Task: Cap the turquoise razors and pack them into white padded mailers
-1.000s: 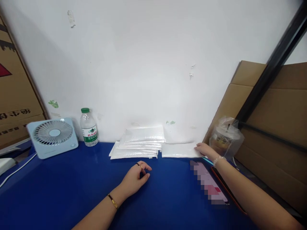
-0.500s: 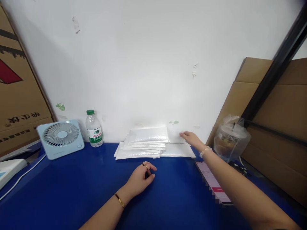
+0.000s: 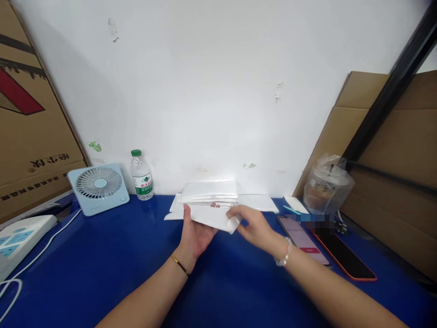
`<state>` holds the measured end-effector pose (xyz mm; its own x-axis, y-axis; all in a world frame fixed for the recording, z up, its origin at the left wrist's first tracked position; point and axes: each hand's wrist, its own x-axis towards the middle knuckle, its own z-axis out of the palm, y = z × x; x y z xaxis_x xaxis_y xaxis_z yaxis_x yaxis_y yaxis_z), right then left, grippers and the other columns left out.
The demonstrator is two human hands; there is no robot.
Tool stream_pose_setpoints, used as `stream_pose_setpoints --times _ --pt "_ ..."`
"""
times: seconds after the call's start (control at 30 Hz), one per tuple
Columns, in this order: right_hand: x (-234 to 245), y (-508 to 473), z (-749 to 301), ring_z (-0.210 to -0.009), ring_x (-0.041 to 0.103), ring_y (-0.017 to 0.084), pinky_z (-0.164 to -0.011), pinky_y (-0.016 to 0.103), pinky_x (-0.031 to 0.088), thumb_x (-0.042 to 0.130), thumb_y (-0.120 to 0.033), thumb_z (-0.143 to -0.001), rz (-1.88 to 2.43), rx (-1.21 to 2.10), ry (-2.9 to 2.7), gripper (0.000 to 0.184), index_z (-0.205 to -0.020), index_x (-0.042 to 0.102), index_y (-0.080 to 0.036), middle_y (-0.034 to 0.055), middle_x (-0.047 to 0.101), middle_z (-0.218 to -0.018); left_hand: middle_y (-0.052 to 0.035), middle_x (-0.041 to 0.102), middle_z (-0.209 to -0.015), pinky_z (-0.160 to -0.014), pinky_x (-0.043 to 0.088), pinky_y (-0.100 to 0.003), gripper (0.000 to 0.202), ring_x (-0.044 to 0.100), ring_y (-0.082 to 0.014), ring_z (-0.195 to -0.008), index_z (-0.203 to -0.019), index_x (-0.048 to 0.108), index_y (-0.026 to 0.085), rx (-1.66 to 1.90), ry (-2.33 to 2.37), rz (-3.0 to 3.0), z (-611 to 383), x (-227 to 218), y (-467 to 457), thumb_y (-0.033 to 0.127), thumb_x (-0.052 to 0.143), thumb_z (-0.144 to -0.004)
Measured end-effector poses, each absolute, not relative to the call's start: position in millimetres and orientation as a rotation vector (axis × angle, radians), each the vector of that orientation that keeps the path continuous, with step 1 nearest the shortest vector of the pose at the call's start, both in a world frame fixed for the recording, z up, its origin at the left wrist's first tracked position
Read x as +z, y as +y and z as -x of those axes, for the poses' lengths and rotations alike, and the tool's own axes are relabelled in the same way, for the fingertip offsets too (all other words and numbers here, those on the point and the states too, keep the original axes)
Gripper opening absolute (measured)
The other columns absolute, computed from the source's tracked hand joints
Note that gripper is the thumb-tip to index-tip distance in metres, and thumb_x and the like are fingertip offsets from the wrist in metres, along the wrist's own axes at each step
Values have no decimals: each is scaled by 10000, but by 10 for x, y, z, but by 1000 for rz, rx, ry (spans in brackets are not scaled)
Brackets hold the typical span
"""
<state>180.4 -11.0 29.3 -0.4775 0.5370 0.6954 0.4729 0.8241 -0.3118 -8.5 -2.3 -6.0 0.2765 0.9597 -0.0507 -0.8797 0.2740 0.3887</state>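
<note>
My left hand (image 3: 197, 234) supports a white padded envelope (image 3: 206, 216) from below. Its thumb lies over the near edge, and fingertips show past the far edge. At the envelope's right end, my right hand (image 3: 254, 230) is closed on the corner, which bends slightly upward. Just behind, against the wall, lies a stack of similar white envelopes (image 3: 209, 189), partly hidden by the held one. Another flat white envelope (image 3: 258, 202) sticks out from the stack to the right.
On the blue table (image 3: 102, 264) stand a light-blue fan (image 3: 100, 189) and a water bottle (image 3: 142, 180) at left, near a power strip (image 3: 25, 241). Two phones (image 3: 300, 239) lie right, before a bagged drink cup (image 3: 326, 187). Cardboard (image 3: 355, 95) leans behind.
My right hand has come back from beside the wall, toward the middle. My left hand has turned up from the table, and both hands now grip an envelope. The view has shifted slightly.
</note>
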Motion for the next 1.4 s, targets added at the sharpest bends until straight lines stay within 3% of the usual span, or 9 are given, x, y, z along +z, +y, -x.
stream_pose_setpoints --times 0.17,0.33,0.4,0.5,0.57,0.7,0.9,1.13,1.4 --pt "-10 -462 -1756 -961 602 178 -809 321 475 486 -111 -866 429 -278 -2446 214 -1028 582 -212 58 670 -887 -93 651 -870 -773 531 -350 305 647 -204 -811 -936 581 127 1404 484 -87 159 -67 64 374 613 -761" --pt "-60 -420 -1759 -945 595 184 -838 350 479 544 -168 -818 655 99 -2208 187 -989 590 -231 52 644 -923 -18 642 -779 -714 520 -292 290 642 -156 -737 -987 594 200 1704 576 -323 192 144 48 285 662 -718" --pt "-98 -382 -1746 -1024 558 210 -850 370 481 626 -241 -757 862 351 -1913 356 -1101 536 -233 77 595 -1065 -10 646 -789 -719 507 -275 379 637 -146 -739 -1043 584 215 1798 612 -509 123 269 13 272 699 -687" --pt "-180 -335 -1708 -1185 453 254 -878 383 472 760 -356 -613 1011 699 -1740 851 -1331 322 -229 126 414 -1331 -10 645 -788 -717 493 -275 416 629 -148 -735 -1054 576 197 1819 612 -748 -84 415 -36 296 716 -674" --pt "-235 -303 -1690 -1197 438 264 -897 382 452 805 -379 -536 1039 812 -1742 992 -1358 273 -217 129 386 -1358 -23 640 -798 -710 487 -277 392 627 -158 -753 -1013 585 171 1795 617 -829 -248 460 -59 318 715 -674" --pt "-330 -201 -1733 -987 550 213 -838 347 445 778 -343 -582 1122 786 -1792 765 -1235 404 -203 63 562 -1127 -51 648 -919 -771 478 -299 420 625 -186 -863 -1016 581 175 1798 671 -929 -457 425 -71 314 738 -652" --pt "-438 -77 -1823 -898 494 221 -770 342 407 708 -444 -675 1326 354 -2131 423 -971 562 -179 55 562 -948 -62 648 -1014 -861 453 -325 427 620 -200 -948 -1032 578 191 1845 747 -898 -377 316 9 308 741 -655" --pt "-387 -155 -1801 -946 456 231 -792 363 389 486 -542 -839 1293 116 -2365 415 -1099 546 -225 80 531 -1053 -66 669 -938 -811 491 -308 423 646 -199 -877 -1010 595 165 1885 820 -890 -61 532 66 280 744 -631" --pt "-392 -163 -1837 -1093 416 261 -917 408 332 396 -594 -857 1214 67 -2439 555 -1246 485 -208 106 504 -1199 -75 643 -1052 -911 470 -364 434 610 -233 -999 -1044 594 183 1908 884 -1289 167 852 -116 301 737 -651"
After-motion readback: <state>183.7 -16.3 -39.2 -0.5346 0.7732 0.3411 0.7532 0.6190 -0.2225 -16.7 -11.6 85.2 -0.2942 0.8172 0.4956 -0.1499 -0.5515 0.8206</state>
